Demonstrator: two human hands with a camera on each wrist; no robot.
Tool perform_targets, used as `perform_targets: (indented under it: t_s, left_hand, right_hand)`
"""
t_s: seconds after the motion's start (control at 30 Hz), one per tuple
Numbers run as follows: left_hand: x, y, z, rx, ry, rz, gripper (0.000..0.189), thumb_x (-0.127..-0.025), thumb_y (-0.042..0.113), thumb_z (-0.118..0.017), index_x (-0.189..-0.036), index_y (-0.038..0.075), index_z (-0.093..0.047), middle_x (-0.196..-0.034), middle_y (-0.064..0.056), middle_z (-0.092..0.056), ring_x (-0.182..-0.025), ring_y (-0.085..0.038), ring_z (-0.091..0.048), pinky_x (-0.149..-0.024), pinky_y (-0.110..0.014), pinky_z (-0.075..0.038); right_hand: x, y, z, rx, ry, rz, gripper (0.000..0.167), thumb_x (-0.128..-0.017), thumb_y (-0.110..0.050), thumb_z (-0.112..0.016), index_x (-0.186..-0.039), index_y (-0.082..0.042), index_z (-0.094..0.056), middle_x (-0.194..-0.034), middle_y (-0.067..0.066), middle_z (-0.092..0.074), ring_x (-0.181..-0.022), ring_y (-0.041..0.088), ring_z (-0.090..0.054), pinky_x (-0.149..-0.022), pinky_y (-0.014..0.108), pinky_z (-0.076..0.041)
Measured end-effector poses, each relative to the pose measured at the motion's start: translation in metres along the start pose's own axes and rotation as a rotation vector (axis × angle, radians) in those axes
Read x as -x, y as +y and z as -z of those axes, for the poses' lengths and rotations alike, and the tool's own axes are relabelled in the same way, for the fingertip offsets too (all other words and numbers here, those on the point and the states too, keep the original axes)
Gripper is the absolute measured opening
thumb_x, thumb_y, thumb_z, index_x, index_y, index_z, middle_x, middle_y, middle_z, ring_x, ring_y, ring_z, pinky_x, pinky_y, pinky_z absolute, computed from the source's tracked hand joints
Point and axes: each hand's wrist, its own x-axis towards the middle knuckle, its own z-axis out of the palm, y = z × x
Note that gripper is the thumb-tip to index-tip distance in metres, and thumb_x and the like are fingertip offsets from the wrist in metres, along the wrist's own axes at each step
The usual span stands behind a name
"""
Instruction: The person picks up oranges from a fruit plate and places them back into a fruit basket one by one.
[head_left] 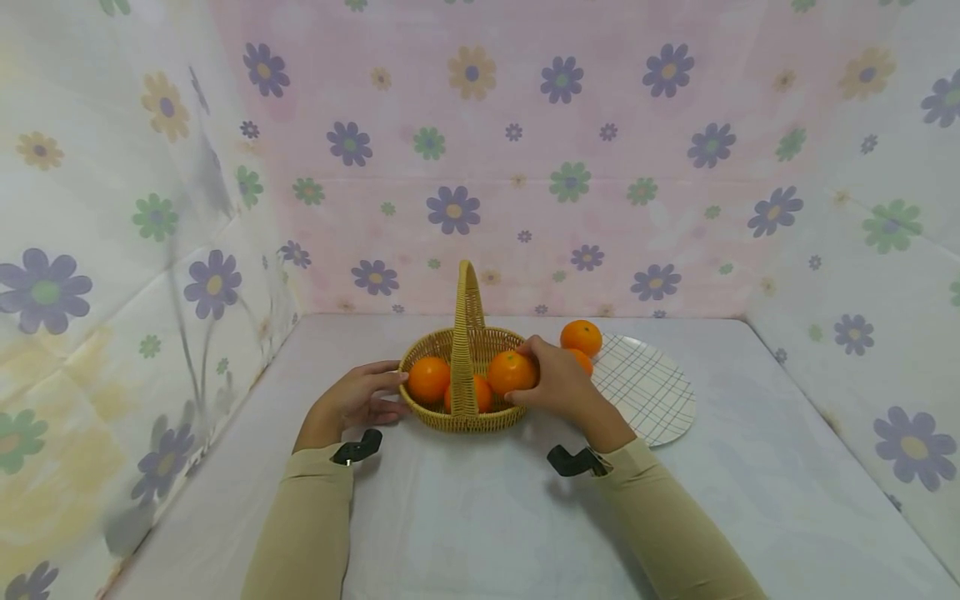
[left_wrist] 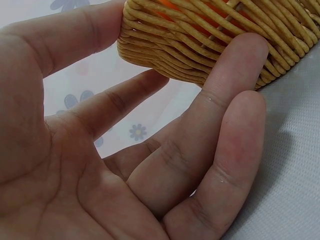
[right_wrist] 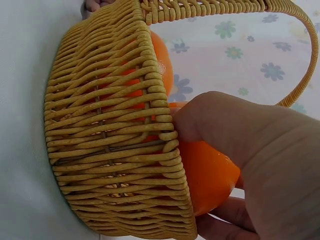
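A wicker basket [head_left: 487, 423] with a tall arched handle stands on the table. Two oranges lie in it, one at the left [head_left: 428, 380] and another partly behind the handle [head_left: 482, 395]. My right hand [head_left: 561, 382] grips a third orange [head_left: 513, 372] at the basket's right end; in the right wrist view this orange [right_wrist: 206, 175] sits at the rim, thumb on the near side. At the left end, my left hand [head_left: 362, 395] touches the basket with loosely extended fingers. In the left wrist view, fingertips [left_wrist: 245, 52] rest against the woven wall [left_wrist: 190, 45].
Right of the basket lies a round white plate [head_left: 648, 392] with a grid pattern. Two more oranges are at its left side, one farther back [head_left: 581, 337] and one [head_left: 581, 361] partly hidden by my right hand. Flowered cloth walls [head_left: 495, 242] enclose the white table [head_left: 465, 517].
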Motion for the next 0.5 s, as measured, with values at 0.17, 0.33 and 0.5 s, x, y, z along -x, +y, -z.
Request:
perform_targets:
  t_s: [0.17,0.33,0.5]
  left_hand:
    - [0.0011,0.0014,-0.0005,-0.007,-0.002,-0.003,0.08,-0.094,0.041,-0.076,-0.16,0.018,-0.037,-0.156,-0.016,-0.048,-0.098,-0.029,-0.077,-0.087,-0.041,-0.063]
    - [0.0022,0.0012,0.0001,-0.014,0.0,0.003,0.079,-0.095,0.041,-0.075,-0.161,0.019,-0.037,-0.159,-0.015,-0.045,-0.098,-0.028,-0.077,-0.087,-0.04,-0.063]
    - [0.0022,0.0008,0.0003,-0.021,-0.003,0.004,0.08,-0.096,0.04,-0.074,-0.162,0.018,-0.035,-0.16,-0.014,-0.044,-0.099,-0.028,-0.077,-0.087,-0.04,-0.063]
  right_hand:
    - [0.0012,-0.0006,-0.002,0.005,-0.012,0.008,0.06,-0.076,-0.039,-0.091,-0.123,-0.02,-0.058,-0.113,-0.002,-0.069,-0.097,0.016,-0.065,-0.088,0.037,-0.059]
    - [0.0029,-0.0034,-0.0035,0.002,-0.032,0.003,0.06,-0.077,-0.041,-0.09,-0.124,-0.022,-0.058,-0.112,-0.003,-0.069,-0.095,0.016,-0.064,-0.087,0.036,-0.058]
    - [0.0048,-0.0077,-0.0039,-0.023,-0.047,-0.024,0.062,-0.078,-0.041,-0.09,-0.127,-0.021,-0.058,-0.114,-0.002,-0.07,-0.098,0.017,-0.064,-0.091,0.038,-0.058]
